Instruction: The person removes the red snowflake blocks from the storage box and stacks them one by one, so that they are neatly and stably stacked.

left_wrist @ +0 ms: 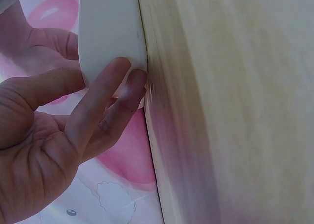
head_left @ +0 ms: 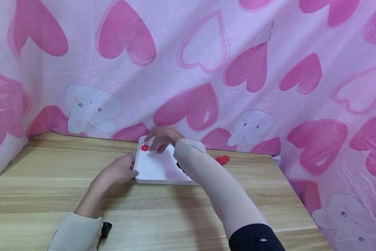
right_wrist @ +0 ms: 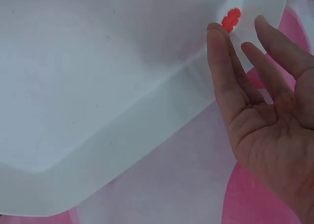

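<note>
A shallow white tray (head_left: pixel 156 182) lies on the table near its back edge. My left hand (head_left: pixel 122 169) holds the tray's left side, and in the left wrist view its thumb and fingers (left_wrist: pixel 93 106) are on the wall around a corner. Inside the tray's far left corner lies a small red flower-shaped plastic disc (head_left: pixel 144 147) with a notched edge. Over that corner my right hand (head_left: pixel 163 137) reaches in with its fingers loosely spread. In the right wrist view a fingertip is right at the red disc (right_wrist: pixel 231 20), and nothing is between finger and thumb.
Some red pieces (head_left: pixel 222 159) lie on the wooden table (head_left: pixel 150 216) to the right of the tray. A black thing (head_left: pixel 180 167) in the tray is partly hidden by my right forearm. Behind the table hangs a pink heart-patterned cloth (head_left: pixel 137 94).
</note>
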